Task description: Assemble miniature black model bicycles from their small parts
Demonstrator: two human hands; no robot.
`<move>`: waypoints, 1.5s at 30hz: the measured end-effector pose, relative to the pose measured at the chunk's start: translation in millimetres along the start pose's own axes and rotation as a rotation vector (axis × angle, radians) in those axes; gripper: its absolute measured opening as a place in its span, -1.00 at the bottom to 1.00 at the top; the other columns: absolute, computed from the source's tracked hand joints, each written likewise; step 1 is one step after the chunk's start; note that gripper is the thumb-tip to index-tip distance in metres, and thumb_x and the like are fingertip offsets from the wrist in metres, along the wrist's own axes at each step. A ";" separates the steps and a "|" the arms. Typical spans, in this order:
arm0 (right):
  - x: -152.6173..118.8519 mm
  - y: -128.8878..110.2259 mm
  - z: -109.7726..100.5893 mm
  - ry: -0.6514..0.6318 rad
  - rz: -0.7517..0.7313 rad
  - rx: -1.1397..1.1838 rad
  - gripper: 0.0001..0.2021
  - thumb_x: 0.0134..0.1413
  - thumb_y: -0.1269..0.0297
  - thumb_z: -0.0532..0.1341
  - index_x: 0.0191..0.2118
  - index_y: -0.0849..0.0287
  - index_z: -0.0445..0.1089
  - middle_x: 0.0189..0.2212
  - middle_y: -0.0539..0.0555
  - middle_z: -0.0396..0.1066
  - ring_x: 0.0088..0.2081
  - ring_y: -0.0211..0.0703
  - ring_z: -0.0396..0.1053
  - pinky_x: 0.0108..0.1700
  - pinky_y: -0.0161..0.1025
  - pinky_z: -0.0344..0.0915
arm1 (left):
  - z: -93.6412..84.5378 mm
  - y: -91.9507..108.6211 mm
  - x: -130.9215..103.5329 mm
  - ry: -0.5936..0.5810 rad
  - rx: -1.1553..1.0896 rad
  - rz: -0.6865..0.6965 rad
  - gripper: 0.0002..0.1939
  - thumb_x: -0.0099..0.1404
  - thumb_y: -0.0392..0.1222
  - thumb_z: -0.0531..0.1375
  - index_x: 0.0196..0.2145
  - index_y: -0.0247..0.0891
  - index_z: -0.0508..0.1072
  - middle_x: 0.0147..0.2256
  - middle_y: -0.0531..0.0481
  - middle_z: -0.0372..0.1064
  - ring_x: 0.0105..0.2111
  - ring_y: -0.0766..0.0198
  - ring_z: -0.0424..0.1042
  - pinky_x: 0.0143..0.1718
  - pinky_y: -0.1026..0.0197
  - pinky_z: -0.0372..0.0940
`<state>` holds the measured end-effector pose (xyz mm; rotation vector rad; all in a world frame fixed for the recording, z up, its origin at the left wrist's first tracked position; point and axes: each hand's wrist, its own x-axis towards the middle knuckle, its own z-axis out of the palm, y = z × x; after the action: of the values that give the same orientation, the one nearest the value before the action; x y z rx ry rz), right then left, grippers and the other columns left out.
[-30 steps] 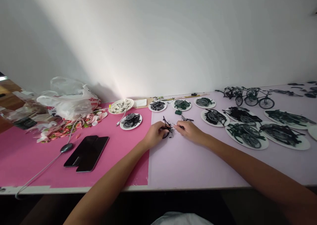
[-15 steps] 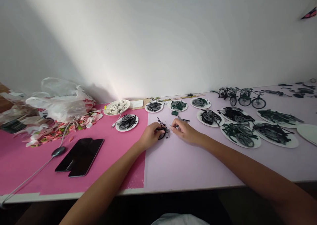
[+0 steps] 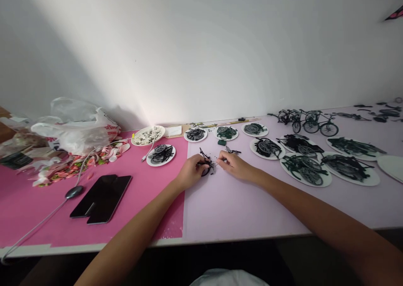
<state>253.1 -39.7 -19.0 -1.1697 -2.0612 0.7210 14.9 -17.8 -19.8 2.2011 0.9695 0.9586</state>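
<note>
My left hand (image 3: 190,171) is closed on a small black toy bicycle (image 3: 205,165), partly hidden behind its fingers, above the lilac part of the table (image 3: 233,210). Just right of it, my right hand (image 3: 232,164) pinches something thin and small at the bicycle's side, too small to name. Beyond the right hand lie a dark bicycle part (image 3: 232,152) and a dark green block (image 3: 222,143). A few tiny bits are scattered between the hands.
White plates of bicycle parts (image 3: 161,155) stand left and right, with assembled bicycles (image 3: 311,123) at the back right. Leftward are a bowl of white pieces (image 3: 147,136), plastic bags (image 3: 78,128), petals (image 3: 110,152), a cable with a dark oval piece (image 3: 74,192) and two black phones (image 3: 108,198).
Both hands stay almost in place at the bicycle. The whole view has shifted very slightly.
</note>
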 end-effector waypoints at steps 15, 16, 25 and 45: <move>0.6 -6.4 4.9 0.017 0.094 0.208 -0.58 0.37 -0.14 0.08 -0.37 0.07 0.10 -0.52 -0.10 0.25 -0.46 -0.21 0.24 -0.35 -0.23 0.17 | 0.1 0.5 0.0 0.000 -0.001 -0.001 -0.93 0.33 -0.20 0.19 -0.27 -0.22 0.45 -0.14 -0.11 0.56 -0.24 0.17 0.54 -0.21 0.15 0.43; 0.6 -7.1 4.6 0.017 0.095 0.204 -0.57 0.37 -0.15 0.08 -0.38 0.08 0.10 -0.53 -0.10 0.25 -0.46 -0.21 0.24 -0.35 -0.22 0.17 | 0.2 0.3 0.1 -0.002 -0.002 -0.001 -0.93 0.34 -0.19 0.19 -0.27 -0.22 0.45 -0.14 -0.11 0.56 -0.24 0.17 0.53 -0.22 0.15 0.42; -0.4 -9.7 4.5 0.022 0.103 0.204 -0.57 0.40 -0.12 0.04 -0.40 0.09 0.17 -0.54 -0.09 0.26 -0.47 -0.19 0.25 -0.32 -0.18 0.19 | 0.5 -2.7 0.2 -0.009 0.020 0.006 -0.91 0.35 -0.16 0.19 -0.27 -0.22 0.45 -0.16 -0.14 0.55 -0.26 0.17 0.52 -0.24 0.16 0.43; 1.0 2.3 1.8 -0.021 0.089 0.196 -0.74 0.34 -0.01 0.15 -0.23 0.07 0.23 -0.33 -0.06 0.30 -0.34 -0.19 0.24 -0.26 -0.23 0.18 | -0.2 -0.1 0.3 -0.006 0.019 -0.004 -0.93 0.33 -0.19 0.20 -0.29 -0.22 0.44 -0.14 -0.13 0.57 -0.24 0.16 0.53 -0.24 0.14 0.41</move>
<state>252.6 -38.0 -21.6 -1.1517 -1.9161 0.9584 14.9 -17.5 -19.6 2.2157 0.9841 0.9440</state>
